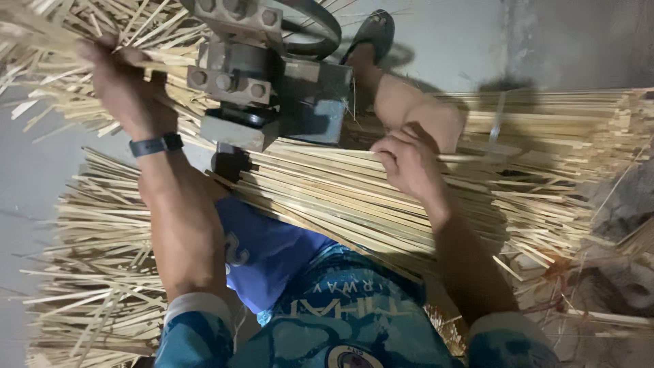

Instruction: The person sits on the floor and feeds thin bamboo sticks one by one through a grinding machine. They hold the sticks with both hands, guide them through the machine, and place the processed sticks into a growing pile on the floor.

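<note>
My left hand (126, 85) is at the upper left, fingers closed on thin pale bamboo strips (61, 41) that fan out beyond the machine. A dark band sits on that wrist. My right hand (407, 163) grips a single strip (477, 158) lying on the bundle of long bamboo strips (354, 197) across my lap. Between the hands stands a grey metal machine (272, 88) with bolted blocks and a wheel at its top. The strips run under its base.
A loose heap of cut strips (88, 266) covers the floor at left. More stacked strips (565, 116) lie at right. My foot in a dark sandal (371, 34) rests behind the machine. Grey concrete floor (463, 41) shows at the top.
</note>
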`<state>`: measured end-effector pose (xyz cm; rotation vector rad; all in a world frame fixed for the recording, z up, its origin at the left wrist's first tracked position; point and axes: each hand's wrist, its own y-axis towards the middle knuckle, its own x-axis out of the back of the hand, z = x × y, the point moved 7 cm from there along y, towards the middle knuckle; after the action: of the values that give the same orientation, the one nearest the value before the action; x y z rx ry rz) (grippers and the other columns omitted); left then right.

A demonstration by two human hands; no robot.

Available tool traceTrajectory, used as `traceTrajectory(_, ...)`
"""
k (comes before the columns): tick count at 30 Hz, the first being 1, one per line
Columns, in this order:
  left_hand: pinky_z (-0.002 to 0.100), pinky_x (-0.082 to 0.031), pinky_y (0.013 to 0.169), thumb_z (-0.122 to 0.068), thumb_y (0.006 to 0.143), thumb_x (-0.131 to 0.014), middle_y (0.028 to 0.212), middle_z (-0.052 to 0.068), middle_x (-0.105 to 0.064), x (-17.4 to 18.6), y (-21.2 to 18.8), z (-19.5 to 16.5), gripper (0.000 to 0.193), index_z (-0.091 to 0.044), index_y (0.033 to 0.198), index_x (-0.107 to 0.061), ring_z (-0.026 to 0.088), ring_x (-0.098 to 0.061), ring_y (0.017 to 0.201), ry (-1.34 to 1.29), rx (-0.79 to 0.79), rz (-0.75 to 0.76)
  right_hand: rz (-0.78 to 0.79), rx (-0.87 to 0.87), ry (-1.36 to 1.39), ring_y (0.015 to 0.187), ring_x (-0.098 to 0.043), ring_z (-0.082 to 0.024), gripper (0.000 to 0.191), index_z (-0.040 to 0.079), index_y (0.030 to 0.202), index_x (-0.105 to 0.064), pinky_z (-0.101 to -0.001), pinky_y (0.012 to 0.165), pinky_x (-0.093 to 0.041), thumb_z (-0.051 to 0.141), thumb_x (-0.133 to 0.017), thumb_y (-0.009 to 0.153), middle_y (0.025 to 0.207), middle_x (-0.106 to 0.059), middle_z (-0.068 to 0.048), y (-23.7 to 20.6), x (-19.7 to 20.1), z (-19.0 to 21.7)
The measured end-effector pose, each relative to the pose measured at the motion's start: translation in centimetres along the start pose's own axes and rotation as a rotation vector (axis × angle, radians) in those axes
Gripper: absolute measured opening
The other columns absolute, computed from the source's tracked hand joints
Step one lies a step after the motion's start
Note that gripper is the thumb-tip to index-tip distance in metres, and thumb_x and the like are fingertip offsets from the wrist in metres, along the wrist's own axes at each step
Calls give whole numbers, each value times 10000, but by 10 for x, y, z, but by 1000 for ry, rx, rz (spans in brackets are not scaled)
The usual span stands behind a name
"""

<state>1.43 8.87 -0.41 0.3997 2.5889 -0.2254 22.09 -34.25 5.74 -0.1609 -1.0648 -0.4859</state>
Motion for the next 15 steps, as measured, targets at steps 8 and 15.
traceTrajectory(8,260,-284,416,-590,973,-664,631,-40,-411,9,-5,-6,635,-10,1228,-629,89,-393,520,41,55,-60,-267,195,319,912,-728,-200,114,41,1147,-699,-313,734,-585,7,-724,1041,1018,-734,-131,-12,52,-44)
traceTrajectory(15,235,-355,441,-624,980,-702,831,27,-664,-10,-17,4,629,-32,1141,-562,90,-517,581,252,134,-16,-200,-97,161,907,-648,-210,159,121,1117,-781,-308,700,-574,20,-745,999,1080,-689,-106,15,33,-21)
